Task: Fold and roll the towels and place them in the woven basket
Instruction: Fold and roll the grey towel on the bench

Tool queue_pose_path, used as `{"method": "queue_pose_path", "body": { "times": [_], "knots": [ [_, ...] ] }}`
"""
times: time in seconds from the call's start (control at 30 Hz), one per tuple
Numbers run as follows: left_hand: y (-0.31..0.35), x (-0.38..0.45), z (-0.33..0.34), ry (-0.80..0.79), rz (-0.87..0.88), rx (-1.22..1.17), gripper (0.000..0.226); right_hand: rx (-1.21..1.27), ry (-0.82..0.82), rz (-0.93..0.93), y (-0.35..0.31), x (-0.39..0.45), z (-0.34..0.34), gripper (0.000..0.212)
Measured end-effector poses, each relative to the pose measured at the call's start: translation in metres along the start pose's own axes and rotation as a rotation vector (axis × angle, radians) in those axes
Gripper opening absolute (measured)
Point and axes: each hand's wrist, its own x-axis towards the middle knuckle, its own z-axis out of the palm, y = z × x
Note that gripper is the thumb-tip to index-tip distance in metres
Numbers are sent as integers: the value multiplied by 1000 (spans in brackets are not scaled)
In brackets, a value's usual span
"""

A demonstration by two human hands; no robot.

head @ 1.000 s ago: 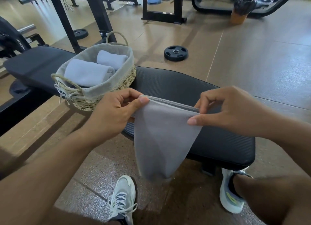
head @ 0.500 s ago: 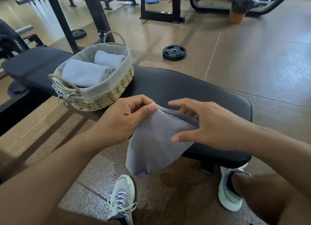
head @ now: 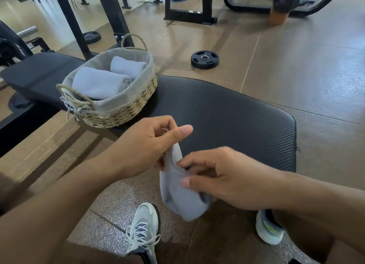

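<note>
Ribbed black bench (head: 227, 113); both hands' fingers pinch soft grey towel (head: 177, 194), bunched.

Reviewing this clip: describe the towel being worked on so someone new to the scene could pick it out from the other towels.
Start at the long black bench pad with the woven basket on it. In front of the pad's near edge, the grey towel hangs between the left hand and right hand. Unlike the two rolled towels in the basket, it is loose, bunched and held in the air.
</note>
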Motion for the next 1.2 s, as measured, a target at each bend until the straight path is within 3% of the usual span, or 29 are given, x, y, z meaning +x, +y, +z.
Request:
{"method": "queue_pose_path", "body": {
  "times": [0.1,0.2,0.27,0.43,0.63,0.77,0.9,1.03,1.2],
  "knots": [
    [-2,-4,-2,44,131,359,32,-73,-156,25,-1,-2,-5,35],
    [-2,-12,-9,-47,213,583,22,-344,32,57,9,2,-20,25],
    [0,-15,-11,-76,283,633,33,-400,145,75,18,8,-29,39],
    [9,-21,-10,-151,362,475,43,-301,53,-29,21,15,-24,60],
    [20,-26,-13,-148,398,188,45,-277,-49,-80,20,21,-7,42],
    [17,-23,-20,-54,374,64,45,-232,-56,-45,19,20,-10,42],
    [4,-13,-36,79,291,-67,30,-213,25,-22,24,17,-23,42],
    [-9,-4,-48,240,224,-177,30,-237,96,-13,33,13,-44,36],
    [-16,2,-47,346,170,-230,39,-222,-88,93,41,8,-69,31]
  ]
}}
